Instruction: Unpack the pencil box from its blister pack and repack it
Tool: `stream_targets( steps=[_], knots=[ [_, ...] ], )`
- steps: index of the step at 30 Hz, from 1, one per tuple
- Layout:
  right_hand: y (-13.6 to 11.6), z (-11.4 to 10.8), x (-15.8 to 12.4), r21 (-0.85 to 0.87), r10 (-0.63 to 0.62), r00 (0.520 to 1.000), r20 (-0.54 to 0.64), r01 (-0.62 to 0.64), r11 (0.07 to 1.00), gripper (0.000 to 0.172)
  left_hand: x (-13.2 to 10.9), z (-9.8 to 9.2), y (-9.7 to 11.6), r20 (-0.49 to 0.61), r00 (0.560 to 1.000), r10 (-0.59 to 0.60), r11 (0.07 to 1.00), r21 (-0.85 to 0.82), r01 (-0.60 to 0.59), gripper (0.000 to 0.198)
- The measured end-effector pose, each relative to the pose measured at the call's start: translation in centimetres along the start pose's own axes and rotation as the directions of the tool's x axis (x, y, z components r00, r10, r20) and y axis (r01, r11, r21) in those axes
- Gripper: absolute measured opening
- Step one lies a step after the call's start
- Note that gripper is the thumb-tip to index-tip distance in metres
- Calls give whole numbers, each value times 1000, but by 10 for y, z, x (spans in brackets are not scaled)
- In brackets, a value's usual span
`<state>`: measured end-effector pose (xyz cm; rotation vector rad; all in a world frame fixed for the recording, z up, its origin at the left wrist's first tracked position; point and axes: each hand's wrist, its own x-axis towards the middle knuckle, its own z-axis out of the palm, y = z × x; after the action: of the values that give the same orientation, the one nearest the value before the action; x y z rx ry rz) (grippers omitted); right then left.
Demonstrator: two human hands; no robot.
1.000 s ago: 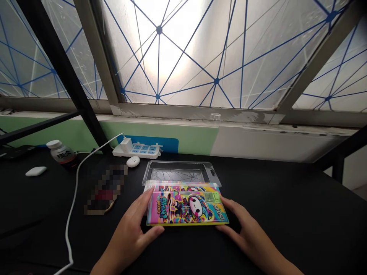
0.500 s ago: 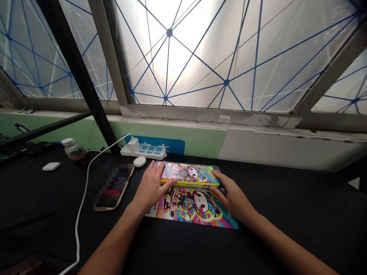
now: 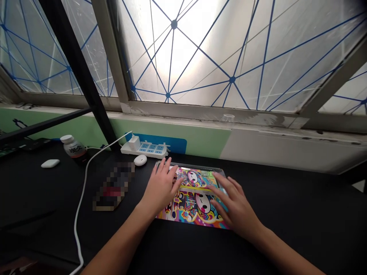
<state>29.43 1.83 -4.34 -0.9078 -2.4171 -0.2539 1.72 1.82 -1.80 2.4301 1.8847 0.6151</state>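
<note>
A colorful flat box (image 3: 192, 178) printed with a big-headed cartoon figure lies on the black table. In front of it and partly under it shows a matching printed sheet or flap (image 3: 187, 210); whether the two are joined I cannot tell. A clear plastic edge (image 3: 197, 167) shows behind the box. My left hand (image 3: 160, 185) rests over the left end with its fingers spread. At the right end hovers or rests my right hand (image 3: 236, 208), fingers apart, covering that side's corner. Neither hand is wrapped round anything.
A white power strip (image 3: 145, 148) lies by the wall, with a white cable (image 3: 86, 183) running forward. Left of my hands are a blurred phone-like item (image 3: 113, 189), a round white case (image 3: 140, 160), a white-capped bottle (image 3: 73, 149) and a small white object (image 3: 50, 163).
My hands have loosened from the box's ends and spread their fingers. The box now lies flatter, showing less of its yellow front side. The view has shifted slightly.
</note>
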Motion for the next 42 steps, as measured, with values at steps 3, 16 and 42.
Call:
stream_targets(
  steps=[3,16,42],
  knots=[
    [-26,-4,0,172,-124,977,175,94,981,39,12,5,13,72,996,47,998,-41,-44,59],
    [-13,-40,-40,302,115,831,544,-322,898,34,28,16,-21,231,972,-37,999,5,37,76],
    [69,-28,5,198,446,742,500,-599,776,41,19,10,-30,256,967,11,999,-35,-2,66]
  ],
)
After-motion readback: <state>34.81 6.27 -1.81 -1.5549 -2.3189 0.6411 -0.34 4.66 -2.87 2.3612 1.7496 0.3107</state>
